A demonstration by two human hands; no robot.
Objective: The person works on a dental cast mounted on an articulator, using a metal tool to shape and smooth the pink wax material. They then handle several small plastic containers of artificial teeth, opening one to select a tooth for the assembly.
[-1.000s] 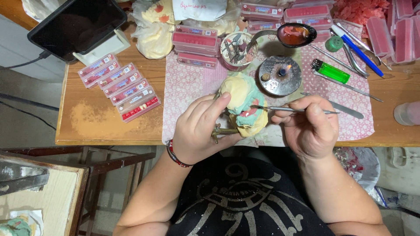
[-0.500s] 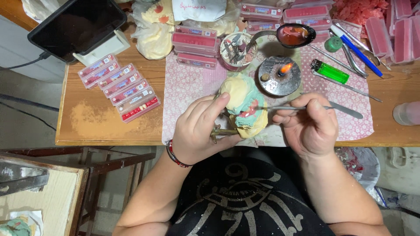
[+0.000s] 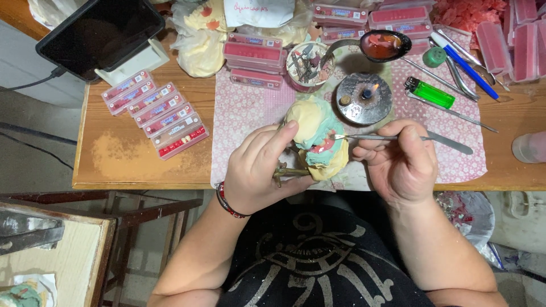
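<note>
The left hand [image 3: 259, 170] is closed around a plaster dental model on a brass articulator [image 3: 314, 142], thumb pressed on its yellow top, holding it just above the surface [image 3: 114, 153]. The right hand [image 3: 401, 162] pinches a thin metal wax instrument [image 3: 398, 138]. Half a second ago its tip sat nearer the small alcohol burner [image 3: 364, 98] beyond the hands; now it touches the pink wax on the model, likely carrying heat there.

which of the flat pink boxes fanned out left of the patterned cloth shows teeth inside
The nearest one to the table's front edge: a row of small white teeth shows through it, while the other boxes show labels.
</note>
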